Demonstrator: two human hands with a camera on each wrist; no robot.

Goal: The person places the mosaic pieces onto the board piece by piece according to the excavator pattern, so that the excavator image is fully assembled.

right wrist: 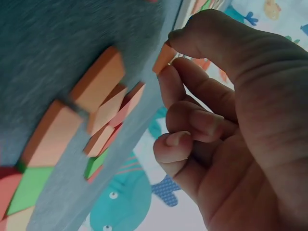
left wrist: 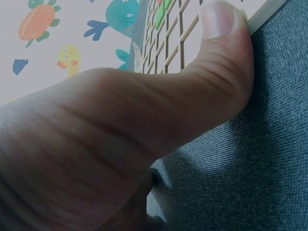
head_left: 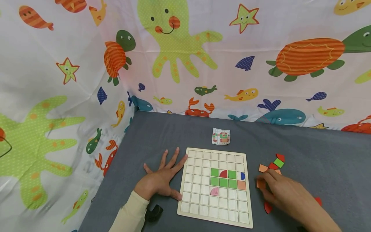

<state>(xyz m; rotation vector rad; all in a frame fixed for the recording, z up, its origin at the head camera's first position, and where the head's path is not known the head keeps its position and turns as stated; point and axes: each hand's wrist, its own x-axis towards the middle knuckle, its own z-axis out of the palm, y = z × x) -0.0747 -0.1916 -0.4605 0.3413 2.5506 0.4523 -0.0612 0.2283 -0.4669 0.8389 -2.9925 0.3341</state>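
A wooden grid board [head_left: 195,187] lies flat on the grey cloth, with green square tiles [head_left: 223,182], a red quarter-round tile [head_left: 223,174], a blue and white tile [head_left: 242,176], an orange square tile [head_left: 241,185] and a pink quarter-round tile [head_left: 214,191] in its cells. My left hand [head_left: 157,182] is spread at the board's left edge; its thumb [left wrist: 224,43] rests on the rim. Right of the board, my right hand [head_left: 285,191] pinches an orange tile [right wrist: 164,57] between thumb and fingertip, with the other fingers curled.
Loose tiles lie around the right hand: a green square [head_left: 279,162], an orange one [head_left: 263,168], red ones [head_left: 280,157] and a red curved piece [head_left: 268,207]. A small printed pattern card [head_left: 221,136] lies behind the board. A sea-animal curtain [head_left: 185,64] hangs behind.
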